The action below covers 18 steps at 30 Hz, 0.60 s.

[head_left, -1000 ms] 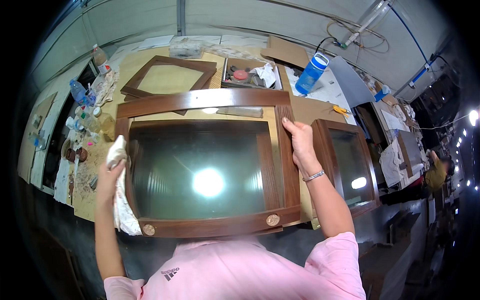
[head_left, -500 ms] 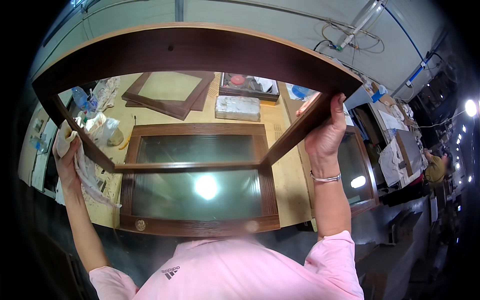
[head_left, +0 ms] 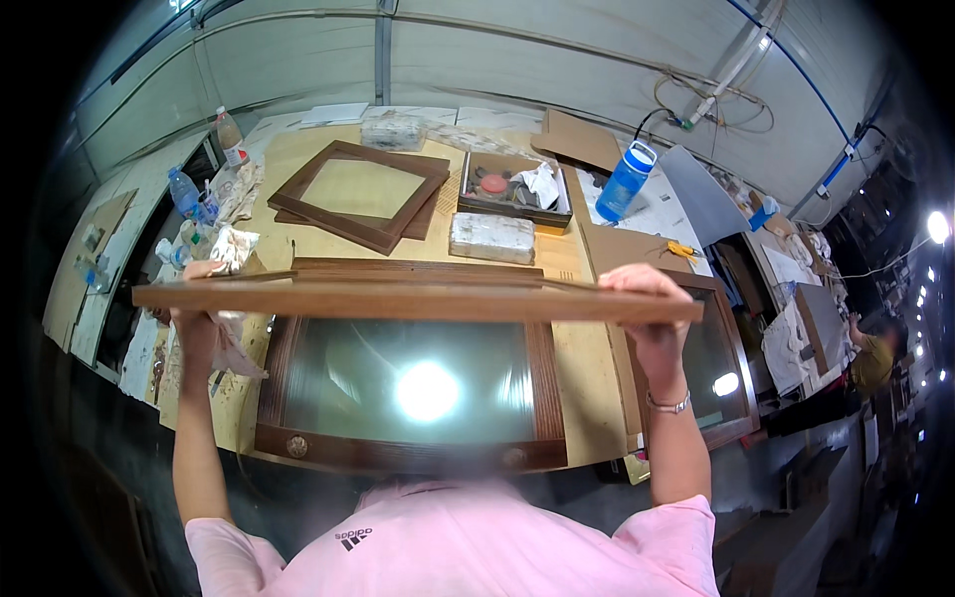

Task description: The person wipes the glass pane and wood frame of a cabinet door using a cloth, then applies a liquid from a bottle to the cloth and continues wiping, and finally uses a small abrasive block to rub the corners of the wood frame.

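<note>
A brown wooden frame (head_left: 418,301) is held up level between both hands, with one long edge facing me. My left hand (head_left: 196,330) is closed round its left end, and a crumpled white cloth (head_left: 235,249) is held in the same hand, hanging above and below the frame. My right hand (head_left: 657,346) grips the right end, fingers over the top. Beneath the frame, a wooden door panel with a glass pane (head_left: 428,383) lies on the workbench, its glass reflecting a bright light. The raised frame hides a strip of this panel.
Two stacked brown frames (head_left: 408,204) lie behind the panel. Nearby are a whitish block (head_left: 492,239), a tray of odds and ends (head_left: 512,212) and a blue bottle (head_left: 625,184). Another glass panel (head_left: 708,368) lies right. Plastic bottles (head_left: 185,193) stand left. A person (head_left: 873,353) is far right.
The wooden frame has come down and tipped from upright to nearly edge-on, uncovering the back of the bench. Both hands stayed on it, moving with it.
</note>
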### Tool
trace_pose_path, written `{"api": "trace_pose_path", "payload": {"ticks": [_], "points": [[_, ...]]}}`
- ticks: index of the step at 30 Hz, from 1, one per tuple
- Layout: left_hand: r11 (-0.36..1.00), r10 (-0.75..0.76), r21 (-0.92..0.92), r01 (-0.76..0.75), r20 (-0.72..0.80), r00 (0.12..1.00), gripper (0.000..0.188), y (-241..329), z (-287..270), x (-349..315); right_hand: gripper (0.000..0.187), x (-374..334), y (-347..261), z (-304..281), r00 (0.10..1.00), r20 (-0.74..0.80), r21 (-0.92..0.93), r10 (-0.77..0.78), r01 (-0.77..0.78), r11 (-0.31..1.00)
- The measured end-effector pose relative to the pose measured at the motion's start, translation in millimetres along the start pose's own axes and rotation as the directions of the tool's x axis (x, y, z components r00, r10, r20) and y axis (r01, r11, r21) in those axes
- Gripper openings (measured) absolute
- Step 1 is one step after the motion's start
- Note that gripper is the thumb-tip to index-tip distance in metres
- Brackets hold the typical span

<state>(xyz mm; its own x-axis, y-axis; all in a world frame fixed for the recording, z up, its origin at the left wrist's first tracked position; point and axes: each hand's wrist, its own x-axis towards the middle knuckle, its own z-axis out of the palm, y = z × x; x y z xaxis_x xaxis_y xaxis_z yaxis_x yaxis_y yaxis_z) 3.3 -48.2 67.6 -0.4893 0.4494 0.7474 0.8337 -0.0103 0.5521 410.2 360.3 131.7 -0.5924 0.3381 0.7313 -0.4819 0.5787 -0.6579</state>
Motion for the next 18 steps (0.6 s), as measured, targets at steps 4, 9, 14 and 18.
{"api": "trace_pose_path", "payload": {"ticks": [4,9,14,18], "points": [[0.994,-0.111,-0.028,0.109,-0.086,0.990,0.031,-39.1,-22.6,-59.6,0.017,-22.2,-13.5,6.8,0.992,0.113,-0.296,-0.060,0.091,0.951],[0.996,-0.050,0.070,0.054,-0.053,0.997,0.041,30.8,2.0,-72.6,0.021,-64.5,-39.0,13.8,0.958,0.284,-0.459,0.050,0.089,0.884],[0.847,0.152,0.492,-0.201,0.137,0.979,0.051,60.4,10.4,-83.3,0.024,-121.8,-33.8,18.8,0.930,0.352,-0.561,0.103,0.121,0.819],[0.864,0.098,0.485,-0.136,0.103,0.990,0.052,44.7,-3.6,-105.0,0.026,-125.9,-31.3,21.0,0.907,0.421,-0.593,0.024,0.255,0.764]]}}
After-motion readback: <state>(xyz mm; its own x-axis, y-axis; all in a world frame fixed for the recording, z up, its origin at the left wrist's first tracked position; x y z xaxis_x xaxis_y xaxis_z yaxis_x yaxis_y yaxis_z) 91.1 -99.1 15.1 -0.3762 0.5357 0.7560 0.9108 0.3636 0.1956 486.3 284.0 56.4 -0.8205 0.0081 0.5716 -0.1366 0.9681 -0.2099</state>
